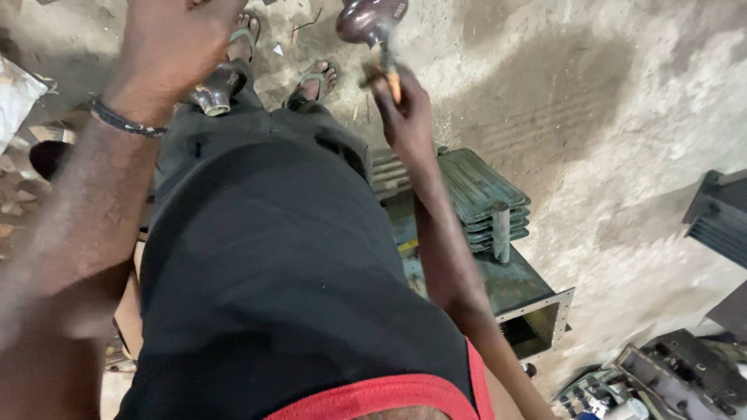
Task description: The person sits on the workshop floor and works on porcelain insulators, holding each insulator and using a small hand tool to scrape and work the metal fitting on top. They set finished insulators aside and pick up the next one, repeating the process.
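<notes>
Brown glazed ceramic up top: the right hand [405, 109] is clamped around the thin stem of an insulator [370, 19], fingers wrapped tight, the glossy bulb sticking out above the fist. Gripping it by the stem looks like the sensible choice, since the rounded bulb would be slippery. It is raised clear of the green tank [498, 272], above and beyond the tank's finned side.

Over on the other side of the tank, the left hand [175, 43] is lifted too, seen from the back, wrist cord showing. Whether its fingers are curled or spread I cannot tell; they are turned away from the camera. Just below it sits a second insulator [216, 89], brown with a pale rim, against the dark trousers; whether the hand touches it is not clear.

The tank itself stands on the concrete floor [622, 117], its open flanged mouth facing the camera's lower right, fins [486, 198] stacked along the near wall. The person stands right against it, body between the camera and most of its top, sandalled feet [311, 82] planted beyond it. To the tank's right, well apart, dark metal parts [677, 369] lie on the floor, and another finned piece [716, 214] pokes in at the edge.
</notes>
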